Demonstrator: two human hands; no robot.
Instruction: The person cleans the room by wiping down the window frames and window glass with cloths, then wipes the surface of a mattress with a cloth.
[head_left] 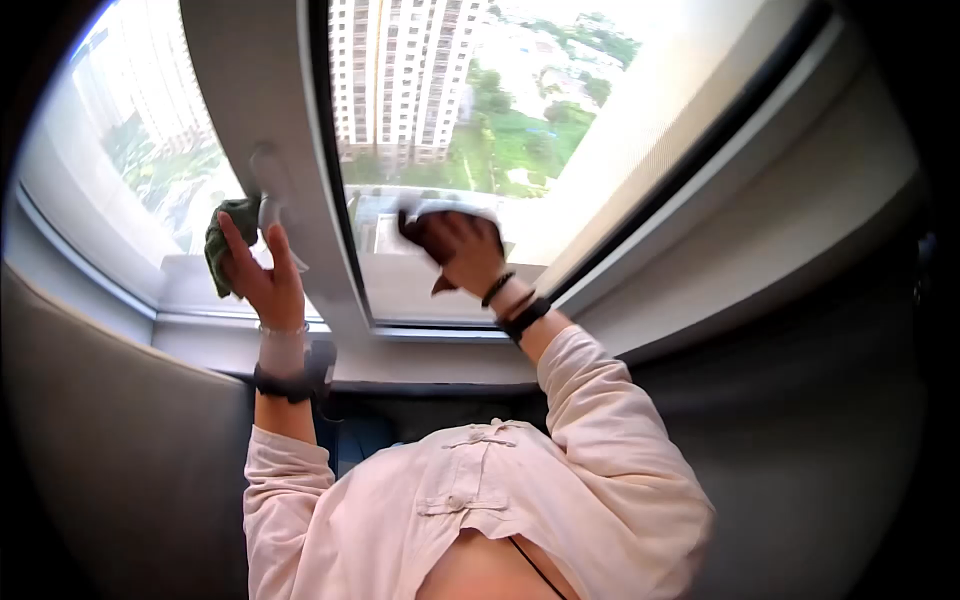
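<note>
My left hand (262, 275) is raised at the window frame, thumb and fingers partly spread, with a crumpled green cloth (232, 225) held in it. Just beside its fingertips is the pale window handle (265, 175). Against the right-hand window pane (400, 165), my right hand (470, 255) lies over a dark brown cloth (430, 235), with a loose corner hanging below the palm. Motion blurs its fingers slightly. The underside of the brown cloth is hidden, so I cannot tell how firmly it meets the glass.
A wide upright (245, 90) parts the left pane (120, 150) from the right one. Below runs the window sill (430, 372). A pale wall (110, 430) curves along the left, and a slanting frame (740, 190) edges the right. Tall buildings and trees show outside.
</note>
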